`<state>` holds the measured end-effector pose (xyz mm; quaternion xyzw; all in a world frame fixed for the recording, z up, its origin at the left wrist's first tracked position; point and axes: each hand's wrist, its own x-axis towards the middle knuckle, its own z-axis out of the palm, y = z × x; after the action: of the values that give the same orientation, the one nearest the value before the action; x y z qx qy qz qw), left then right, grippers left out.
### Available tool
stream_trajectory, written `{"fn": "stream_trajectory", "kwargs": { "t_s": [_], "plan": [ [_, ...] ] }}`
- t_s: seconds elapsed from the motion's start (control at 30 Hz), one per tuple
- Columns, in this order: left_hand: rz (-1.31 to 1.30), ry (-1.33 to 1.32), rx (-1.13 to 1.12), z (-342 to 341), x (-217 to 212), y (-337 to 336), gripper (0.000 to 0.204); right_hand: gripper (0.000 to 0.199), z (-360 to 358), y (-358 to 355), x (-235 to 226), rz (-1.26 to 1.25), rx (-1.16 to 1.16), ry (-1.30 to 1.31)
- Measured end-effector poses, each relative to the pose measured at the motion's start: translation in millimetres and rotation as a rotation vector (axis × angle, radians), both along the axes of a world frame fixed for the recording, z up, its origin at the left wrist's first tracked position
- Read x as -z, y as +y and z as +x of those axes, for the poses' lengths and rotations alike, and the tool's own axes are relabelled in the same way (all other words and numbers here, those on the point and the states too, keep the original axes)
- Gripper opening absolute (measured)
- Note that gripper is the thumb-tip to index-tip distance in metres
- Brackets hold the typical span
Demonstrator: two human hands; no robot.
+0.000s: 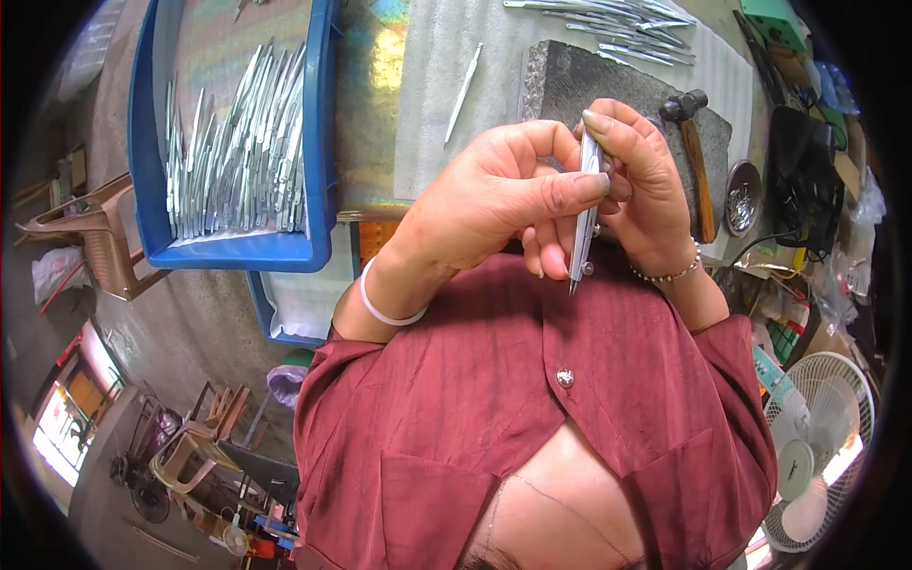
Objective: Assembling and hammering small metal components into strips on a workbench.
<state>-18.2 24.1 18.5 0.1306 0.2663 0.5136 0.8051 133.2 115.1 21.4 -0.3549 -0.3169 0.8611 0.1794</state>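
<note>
Both my hands are closed on one slim silver drawing compass, folded, its tip pointing down toward my shirt. My left hand [503,180], white bangle at the wrist, presses the thumb across the middle of the compass [581,233]. With thumb and fingertips my right hand [651,180] pinches its upper end. Small screw knobs stick out on the side near the tip. Some of my fingers are hidden behind the compass. Just beyond my hands lies a dark stone slab [570,85], and a wooden-handled hammer [701,176] rests on its right part.
A blue tray [237,256] at the left holds many slender metal legs [252,142]. One loose leg [463,95] lies on the pale foam sheet [423,123]; a pile of silver pieces [627,28] is at the back. Right of the hammer stands a round dish [743,199] of small parts.
</note>
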Motion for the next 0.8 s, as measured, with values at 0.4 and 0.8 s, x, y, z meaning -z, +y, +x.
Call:
{"fn": "stream_trajectory", "kwargs": {
  "t_s": [0.4,0.8],
  "plan": [
    [0.01,-0.011,-0.013,-1,1,-1,0.019,0.009,-4,0,-1,-0.007,-0.003,0.021],
    [0.234,0.789,-0.348,24,-10,2,0.017,0.012,59,68,-38,0.416,0.094,0.094]
  ]
}}
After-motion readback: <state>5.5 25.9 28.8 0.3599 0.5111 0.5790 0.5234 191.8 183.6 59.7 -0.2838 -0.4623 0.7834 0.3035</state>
